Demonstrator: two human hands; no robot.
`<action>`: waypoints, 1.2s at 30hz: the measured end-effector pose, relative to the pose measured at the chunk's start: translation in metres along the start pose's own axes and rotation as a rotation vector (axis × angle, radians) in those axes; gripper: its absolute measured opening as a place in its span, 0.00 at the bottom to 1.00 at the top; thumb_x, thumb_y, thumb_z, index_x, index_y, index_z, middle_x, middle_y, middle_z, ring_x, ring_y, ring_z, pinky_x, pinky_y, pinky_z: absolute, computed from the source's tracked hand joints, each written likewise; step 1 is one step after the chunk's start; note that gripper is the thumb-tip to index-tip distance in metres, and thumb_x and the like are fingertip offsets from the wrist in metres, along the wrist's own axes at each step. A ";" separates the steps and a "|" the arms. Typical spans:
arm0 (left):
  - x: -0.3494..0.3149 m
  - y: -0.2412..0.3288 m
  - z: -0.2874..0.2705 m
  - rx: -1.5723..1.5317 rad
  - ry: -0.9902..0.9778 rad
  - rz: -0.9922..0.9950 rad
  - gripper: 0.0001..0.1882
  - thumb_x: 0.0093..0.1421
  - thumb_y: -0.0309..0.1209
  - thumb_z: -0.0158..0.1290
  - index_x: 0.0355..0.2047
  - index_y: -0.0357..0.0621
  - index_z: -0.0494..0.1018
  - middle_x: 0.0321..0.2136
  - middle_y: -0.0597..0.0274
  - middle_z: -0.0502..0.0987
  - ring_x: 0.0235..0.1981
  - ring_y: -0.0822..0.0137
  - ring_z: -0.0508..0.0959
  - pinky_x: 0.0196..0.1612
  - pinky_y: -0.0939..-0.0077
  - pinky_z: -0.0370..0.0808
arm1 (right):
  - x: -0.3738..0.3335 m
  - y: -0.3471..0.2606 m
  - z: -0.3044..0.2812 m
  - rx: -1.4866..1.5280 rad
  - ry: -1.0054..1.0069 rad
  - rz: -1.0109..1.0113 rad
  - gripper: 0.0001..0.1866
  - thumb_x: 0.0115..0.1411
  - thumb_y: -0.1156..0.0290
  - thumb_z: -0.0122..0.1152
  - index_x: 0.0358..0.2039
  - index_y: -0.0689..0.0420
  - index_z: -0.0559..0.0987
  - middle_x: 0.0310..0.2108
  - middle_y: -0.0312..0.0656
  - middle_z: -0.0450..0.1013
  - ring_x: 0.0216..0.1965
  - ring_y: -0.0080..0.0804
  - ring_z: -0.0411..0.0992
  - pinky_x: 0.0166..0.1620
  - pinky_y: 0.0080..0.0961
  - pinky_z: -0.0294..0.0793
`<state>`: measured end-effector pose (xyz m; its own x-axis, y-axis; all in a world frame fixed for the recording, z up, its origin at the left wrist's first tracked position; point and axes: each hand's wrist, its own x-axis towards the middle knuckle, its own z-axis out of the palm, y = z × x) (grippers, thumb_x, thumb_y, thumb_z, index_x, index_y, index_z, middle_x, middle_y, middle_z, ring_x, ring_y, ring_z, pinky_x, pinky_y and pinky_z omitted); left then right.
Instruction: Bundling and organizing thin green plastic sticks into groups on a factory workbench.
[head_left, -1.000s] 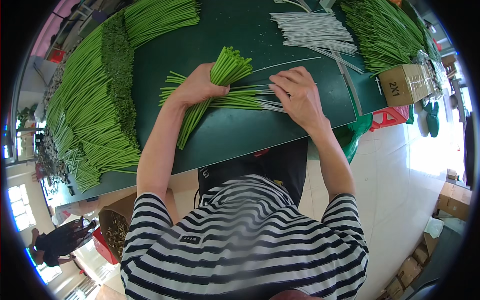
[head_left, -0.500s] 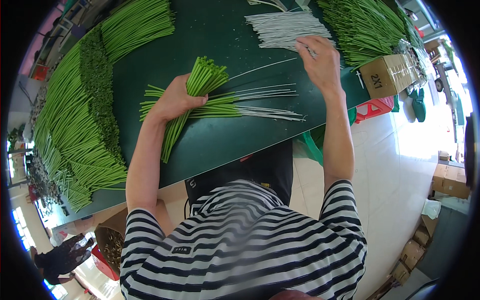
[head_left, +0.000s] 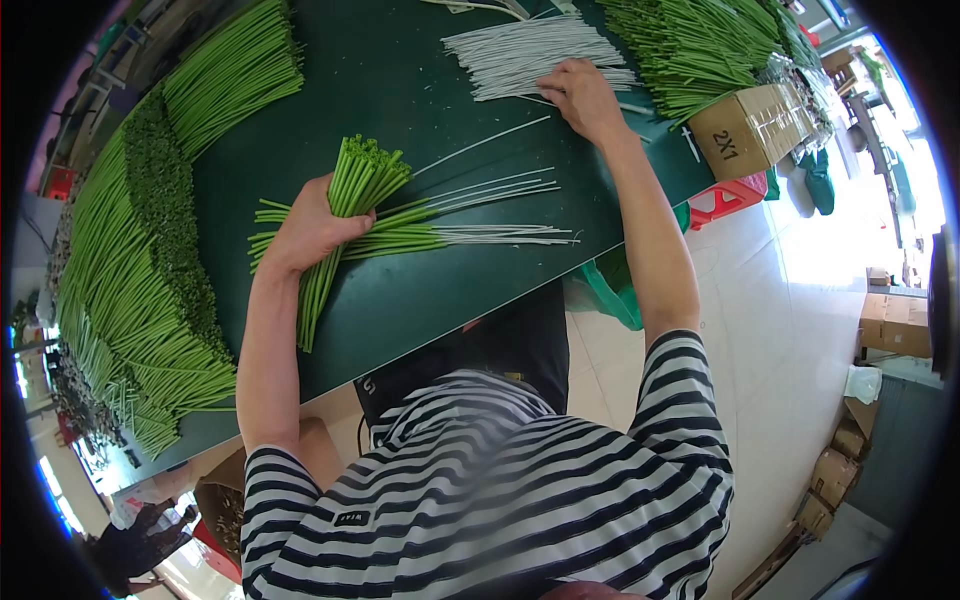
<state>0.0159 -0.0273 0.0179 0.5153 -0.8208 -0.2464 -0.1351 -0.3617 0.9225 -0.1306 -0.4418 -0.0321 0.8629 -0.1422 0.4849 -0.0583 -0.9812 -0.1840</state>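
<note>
My left hand (head_left: 307, 228) is wrapped round an upright-tilted bundle of thin green stems (head_left: 366, 178), its thumb across the front. Beneath that bundle, more green stems (head_left: 400, 238) lie crosswise on the table, with thin white sticks (head_left: 500, 232) coming out of their right ends. One longer white stick (head_left: 480, 145) slants away to the right of the bundle. At the near edge of a pile of white sticks (head_left: 520, 52), my right hand (head_left: 588, 98) has its fingertips pinched together on a stick, mostly hidden by the fingers.
The dark green table (head_left: 400, 305) has a large heap of green stems (head_left: 100, 290) along its left side. More green stems (head_left: 690, 50) lie at the far right beside a cardboard box (head_left: 745, 130). A red plastic stool (head_left: 725, 203) and green bag (head_left: 610, 290) are by the table's edge.
My right hand has come down onto the near edge of the white stick pile, and its fingers have closed. My left hand keeps its hold on the green bundle. The whole view has shifted slightly.
</note>
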 end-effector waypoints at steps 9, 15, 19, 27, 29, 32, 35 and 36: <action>0.003 0.001 0.003 -0.016 -0.012 0.013 0.17 0.52 0.25 0.64 0.42 0.33 0.78 0.34 0.62 0.82 0.37 0.72 0.79 0.47 0.74 0.76 | 0.002 -0.006 0.001 -0.126 -0.027 -0.092 0.05 0.61 0.71 0.66 0.36 0.53 0.87 0.38 0.37 0.79 0.50 0.42 0.75 0.53 0.43 0.73; 0.003 -0.005 0.001 0.007 -0.008 0.019 0.19 0.52 0.26 0.64 0.45 0.32 0.78 0.35 0.62 0.82 0.38 0.70 0.80 0.49 0.73 0.76 | 0.000 -0.007 0.007 -0.145 -0.050 -0.106 0.05 0.64 0.73 0.67 0.40 0.53 0.87 0.42 0.37 0.80 0.49 0.43 0.76 0.53 0.44 0.74; 0.003 -0.003 0.001 -0.002 -0.026 0.009 0.21 0.53 0.26 0.65 0.47 0.32 0.78 0.37 0.61 0.82 0.39 0.70 0.79 0.50 0.72 0.75 | 0.003 -0.014 -0.011 -0.163 0.043 -0.135 0.07 0.63 0.75 0.67 0.42 0.55 0.85 0.42 0.38 0.80 0.49 0.43 0.75 0.52 0.43 0.74; 0.000 -0.003 -0.002 0.010 -0.027 0.011 0.20 0.53 0.25 0.65 0.47 0.33 0.78 0.37 0.62 0.83 0.40 0.70 0.80 0.51 0.72 0.75 | -0.014 -0.113 -0.068 0.289 0.200 -0.002 0.08 0.66 0.77 0.64 0.44 0.56 0.85 0.39 0.43 0.81 0.41 0.48 0.79 0.47 0.37 0.78; 0.001 -0.004 -0.001 0.002 -0.024 0.013 0.20 0.54 0.25 0.65 0.47 0.33 0.78 0.37 0.62 0.83 0.40 0.69 0.80 0.51 0.72 0.76 | -0.030 -0.142 -0.065 0.419 0.154 0.030 0.09 0.65 0.78 0.65 0.45 0.55 0.86 0.37 0.44 0.80 0.38 0.46 0.79 0.41 0.34 0.79; 0.003 -0.002 0.000 -0.009 -0.029 0.004 0.19 0.54 0.24 0.65 0.47 0.33 0.78 0.37 0.62 0.83 0.40 0.69 0.80 0.51 0.72 0.76 | -0.052 -0.159 -0.052 0.510 0.114 0.079 0.05 0.64 0.76 0.68 0.40 0.56 0.87 0.34 0.43 0.79 0.34 0.43 0.79 0.37 0.33 0.79; 0.003 0.001 0.001 -0.008 -0.035 0.015 0.20 0.54 0.25 0.65 0.47 0.32 0.78 0.37 0.61 0.83 0.40 0.69 0.80 0.51 0.72 0.75 | -0.058 -0.160 -0.039 0.508 0.097 0.106 0.05 0.63 0.75 0.69 0.39 0.56 0.87 0.34 0.42 0.80 0.34 0.43 0.79 0.37 0.34 0.79; 0.003 -0.001 0.000 0.003 -0.037 0.012 0.20 0.54 0.25 0.65 0.47 0.32 0.78 0.38 0.61 0.83 0.40 0.69 0.80 0.51 0.72 0.75 | -0.058 -0.160 -0.037 0.508 0.089 0.096 0.05 0.63 0.74 0.69 0.40 0.56 0.88 0.34 0.43 0.80 0.34 0.44 0.79 0.37 0.34 0.79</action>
<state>0.0174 -0.0292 0.0159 0.4819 -0.8408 -0.2465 -0.1437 -0.3533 0.9244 -0.1897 -0.2812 0.0005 0.8182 -0.2611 0.5123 0.1347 -0.7791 -0.6122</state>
